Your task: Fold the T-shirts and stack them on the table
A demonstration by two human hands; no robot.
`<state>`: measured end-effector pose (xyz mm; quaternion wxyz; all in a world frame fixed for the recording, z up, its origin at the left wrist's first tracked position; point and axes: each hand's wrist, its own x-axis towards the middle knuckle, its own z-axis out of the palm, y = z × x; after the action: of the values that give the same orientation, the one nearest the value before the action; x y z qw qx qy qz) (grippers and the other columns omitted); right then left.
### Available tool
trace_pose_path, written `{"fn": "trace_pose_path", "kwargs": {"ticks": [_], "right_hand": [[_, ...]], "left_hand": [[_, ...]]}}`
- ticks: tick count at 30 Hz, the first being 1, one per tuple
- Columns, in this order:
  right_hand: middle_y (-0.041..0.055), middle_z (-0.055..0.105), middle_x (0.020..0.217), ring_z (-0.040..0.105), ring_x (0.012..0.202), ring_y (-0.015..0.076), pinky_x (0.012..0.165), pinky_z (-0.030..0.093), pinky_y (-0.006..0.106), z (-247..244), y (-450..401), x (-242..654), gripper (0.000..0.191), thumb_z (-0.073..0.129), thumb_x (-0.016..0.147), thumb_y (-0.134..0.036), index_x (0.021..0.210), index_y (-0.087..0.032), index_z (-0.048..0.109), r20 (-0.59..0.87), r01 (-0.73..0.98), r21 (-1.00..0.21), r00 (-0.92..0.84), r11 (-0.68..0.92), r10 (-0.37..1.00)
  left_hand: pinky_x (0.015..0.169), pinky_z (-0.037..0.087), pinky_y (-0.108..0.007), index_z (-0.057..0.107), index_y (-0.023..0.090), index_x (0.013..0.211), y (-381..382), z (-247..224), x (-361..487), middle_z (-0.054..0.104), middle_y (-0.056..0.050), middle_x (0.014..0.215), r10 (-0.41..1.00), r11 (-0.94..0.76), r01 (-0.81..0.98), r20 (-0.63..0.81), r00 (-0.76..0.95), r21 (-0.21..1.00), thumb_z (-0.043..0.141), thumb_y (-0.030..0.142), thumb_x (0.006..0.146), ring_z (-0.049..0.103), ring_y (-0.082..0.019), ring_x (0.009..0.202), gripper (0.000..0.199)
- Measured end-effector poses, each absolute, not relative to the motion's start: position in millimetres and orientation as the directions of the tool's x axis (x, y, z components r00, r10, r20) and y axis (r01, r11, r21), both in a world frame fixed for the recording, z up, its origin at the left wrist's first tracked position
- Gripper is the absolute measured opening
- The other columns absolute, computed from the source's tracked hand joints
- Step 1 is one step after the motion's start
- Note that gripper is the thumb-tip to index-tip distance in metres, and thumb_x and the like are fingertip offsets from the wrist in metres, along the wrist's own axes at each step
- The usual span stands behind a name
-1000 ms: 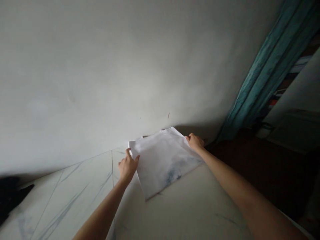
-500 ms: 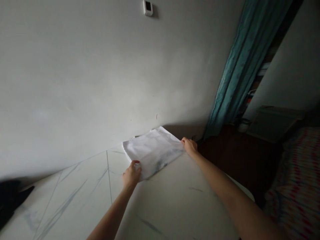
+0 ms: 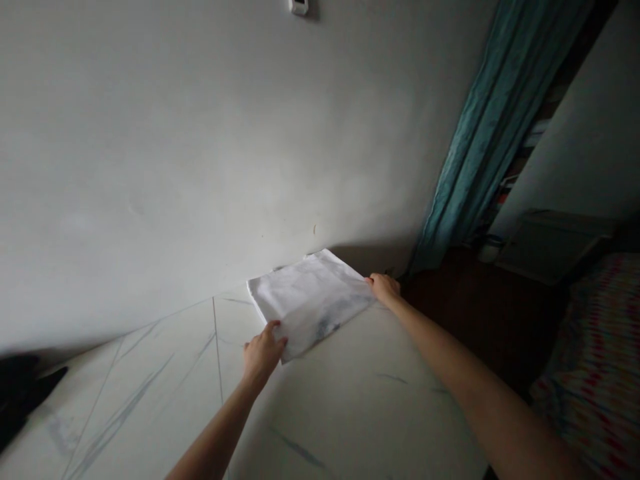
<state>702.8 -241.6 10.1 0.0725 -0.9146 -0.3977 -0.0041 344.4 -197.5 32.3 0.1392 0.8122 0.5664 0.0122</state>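
A folded white cloth with a grey-blue smudge near its lower edge lies flat on a white marble-patterned table, against the wall. My left hand grips the cloth's near corner between thumb and fingers. My right hand holds the cloth's right edge with its fingertips. The cloth's far edge reaches the foot of the wall.
A pale wall rises behind the table, with a small white wall device at the top. A teal curtain hangs at right. Patterned bedding lies at lower right, a dark object at the left.
The view has swung slightly, bringing the bedding in at right. The cloth now looks smaller and lies further left, with both hands still at its edges.
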Motion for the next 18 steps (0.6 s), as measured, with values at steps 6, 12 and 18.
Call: {"fn": "trace_pose_path", "kwargs": {"ticks": [6, 12, 18], "right_hand": [[0.0146, 0.053, 0.139, 0.049, 0.126, 0.0274, 0.105, 0.035, 0.039, 23.1, -188.6, 649.3, 0.040, 0.036, 0.100, -0.031, 0.129, -0.020, 0.060, 0.232, 0.908, -0.087, 0.419, -0.410, 0.878], [0.0062, 0.015, 0.163, 0.017, 0.148, 0.0270, 0.117, 0.014, 0.054, 13.1, -106.1, 599.9, 0.056, 0.026, 0.101, -0.049, 0.153, -0.028, 0.030, 0.066, 0.949, -0.159, 0.286, -0.273, 0.956], [0.0022, 0.008, 0.164, 0.011, 0.148, 0.0345, 0.110, 0.007, 0.067, -3.0, -85.5, 632.6, 0.063, 0.025, 0.096, -0.065, 0.153, -0.037, 0.026, -0.024, 0.913, -0.169, 0.373, -0.371, 0.928]], "left_hand": [[0.100, 0.041, -0.044, 0.056, 0.017, 0.134, -165.2, 46.8, 379.8, 0.061, -0.016, 0.131, 0.881, -0.436, 0.900, 0.221, 0.419, 0.029, 0.045, 0.035, 0.093, 0.055, -0.030, 0.121, 0.046], [0.117, 0.024, -0.048, 0.037, 0.007, 0.148, -119.1, 9.3, 458.9, 0.029, -0.019, 0.157, 0.881, -0.449, 0.886, 0.220, 0.418, 0.113, 0.039, 0.043, 0.096, 0.027, -0.031, 0.145, 0.063], [0.112, 0.015, -0.068, 0.037, 0.031, 0.149, -79.7, -12.4, 433.9, 0.023, -0.012, 0.161, 0.915, -0.397, 0.911, 0.130, 0.383, 0.112, 0.033, 0.062, 0.093, 0.017, -0.036, 0.148, 0.064]]}}
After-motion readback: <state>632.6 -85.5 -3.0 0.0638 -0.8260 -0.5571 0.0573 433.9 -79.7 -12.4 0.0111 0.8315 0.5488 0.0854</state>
